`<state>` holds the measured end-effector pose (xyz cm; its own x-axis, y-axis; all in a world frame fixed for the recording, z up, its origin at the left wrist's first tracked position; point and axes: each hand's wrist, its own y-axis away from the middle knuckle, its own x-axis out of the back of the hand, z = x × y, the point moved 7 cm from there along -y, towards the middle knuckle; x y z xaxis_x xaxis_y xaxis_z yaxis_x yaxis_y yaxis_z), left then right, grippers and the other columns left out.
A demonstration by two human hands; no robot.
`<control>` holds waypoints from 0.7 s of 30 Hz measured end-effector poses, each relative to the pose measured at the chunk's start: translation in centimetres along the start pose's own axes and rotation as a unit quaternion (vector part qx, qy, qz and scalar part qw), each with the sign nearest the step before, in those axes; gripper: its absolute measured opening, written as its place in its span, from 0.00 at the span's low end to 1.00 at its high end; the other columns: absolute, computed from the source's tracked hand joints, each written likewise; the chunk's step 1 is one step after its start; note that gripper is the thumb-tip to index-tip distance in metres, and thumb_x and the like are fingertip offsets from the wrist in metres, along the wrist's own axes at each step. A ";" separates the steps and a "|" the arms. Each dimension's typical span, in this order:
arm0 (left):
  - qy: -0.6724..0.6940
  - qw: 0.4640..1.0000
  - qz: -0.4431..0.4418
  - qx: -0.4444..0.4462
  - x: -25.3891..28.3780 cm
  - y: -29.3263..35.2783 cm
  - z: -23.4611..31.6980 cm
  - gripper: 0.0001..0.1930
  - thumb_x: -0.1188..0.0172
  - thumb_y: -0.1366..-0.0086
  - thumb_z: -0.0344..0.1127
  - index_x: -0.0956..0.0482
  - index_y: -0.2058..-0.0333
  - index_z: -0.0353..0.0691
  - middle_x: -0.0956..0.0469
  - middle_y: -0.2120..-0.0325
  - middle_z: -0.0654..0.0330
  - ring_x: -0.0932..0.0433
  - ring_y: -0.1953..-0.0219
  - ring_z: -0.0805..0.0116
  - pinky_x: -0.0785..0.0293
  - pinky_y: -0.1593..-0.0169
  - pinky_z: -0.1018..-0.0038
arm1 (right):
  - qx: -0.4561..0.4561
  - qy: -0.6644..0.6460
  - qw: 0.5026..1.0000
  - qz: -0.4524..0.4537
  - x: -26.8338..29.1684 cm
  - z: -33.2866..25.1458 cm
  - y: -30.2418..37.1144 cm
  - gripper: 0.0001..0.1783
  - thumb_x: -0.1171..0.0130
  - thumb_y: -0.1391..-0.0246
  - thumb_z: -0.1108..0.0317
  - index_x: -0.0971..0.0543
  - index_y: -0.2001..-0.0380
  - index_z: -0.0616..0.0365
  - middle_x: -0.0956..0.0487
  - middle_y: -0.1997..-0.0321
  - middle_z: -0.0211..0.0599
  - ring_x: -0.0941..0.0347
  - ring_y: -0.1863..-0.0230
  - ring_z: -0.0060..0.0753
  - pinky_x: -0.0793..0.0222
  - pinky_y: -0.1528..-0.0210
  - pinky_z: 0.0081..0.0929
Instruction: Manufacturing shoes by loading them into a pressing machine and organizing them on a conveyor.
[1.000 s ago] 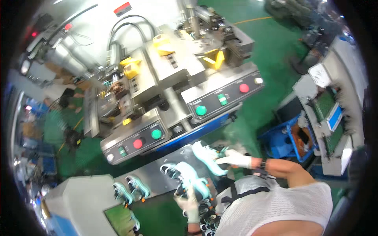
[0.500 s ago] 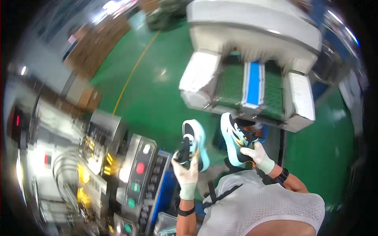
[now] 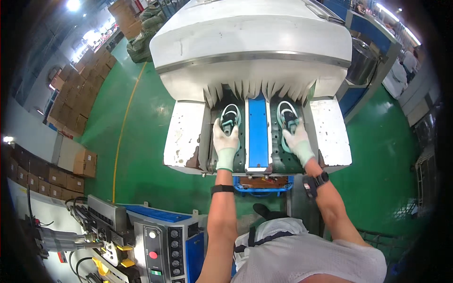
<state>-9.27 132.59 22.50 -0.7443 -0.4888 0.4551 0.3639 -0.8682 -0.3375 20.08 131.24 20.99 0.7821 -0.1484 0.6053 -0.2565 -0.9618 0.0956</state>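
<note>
Now both gloved hands are down: left hand point(image 3: 226, 141) closed around one teal shoe point(image 3: 230, 114), right hand point(image 3: 297, 139) gripping the other shoe point(image 3: 287, 114), each steadied sole-up on the dark conveyor belt point(image 3: 239, 158) at the machine hood point(image 3: 255, 45), either side of the blue divider point(image 3: 258, 132).

A factory floor is shown, most likely a shoe plant. A green painted floor point(image 3: 141, 137) is marked with a yellow line point(image 3: 123, 127). A large white machine point(image 3: 255, 42) with two dark conveyor lanes is seen in the middle, and a shoe point(image 3: 230, 116) is laid on each lane under gloved hands. A control panel point(image 3: 158, 247) with a red button and round knobs is set at the lower left, beside cables. Stacked cartons point(image 3: 71, 101) are lined along the left wall, under bright ceiling lamps point(image 3: 73, 4).
</note>
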 end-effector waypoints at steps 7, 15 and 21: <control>0.153 0.987 -0.043 0.011 8.4 12.7 -0.3 0.33 0.37 0.40 0.30 0.41 0.39 0.27 0.34 0.43 0.40 0.31 0.41 0.51 0.34 0.39 0.64 | 0.339 0.000 0.935 0.103 -0.9 -8.2 7.6 0.42 0.41 0.48 0.69 0.48 0.34 0.70 0.48 0.29 0.59 0.57 0.27 0.55 0.61 0.27 0.39; 0.067 0.899 0.162 0.400 25.6 47.3 -14.3 0.19 0.43 0.34 0.31 0.30 0.46 0.29 0.21 0.56 0.50 0.22 0.54 0.66 0.27 0.48 0.72 | 0.267 0.040 0.716 -0.644 -28.1 -4.6 29.5 0.30 0.46 0.43 0.53 0.30 0.43 0.62 0.25 0.44 0.53 0.29 0.42 0.49 0.37 0.38 0.35; -0.029 0.739 0.470 0.482 35.6 71.8 -12.8 0.15 0.44 0.34 0.35 0.24 0.52 0.33 0.20 0.57 0.48 0.21 0.54 0.59 0.28 0.48 0.67 | 0.395 0.218 0.578 -0.680 -36.0 -2.0 39.9 0.30 0.47 0.44 0.53 0.27 0.47 0.68 0.24 0.46 0.56 0.27 0.43 0.47 0.34 0.40 0.35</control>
<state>-16.86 53.93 3.92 0.1058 -0.8935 0.4365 0.9557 0.2127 0.2037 -19.43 98.65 4.59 -0.3070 0.7740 0.5537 0.9011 0.0492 0.4308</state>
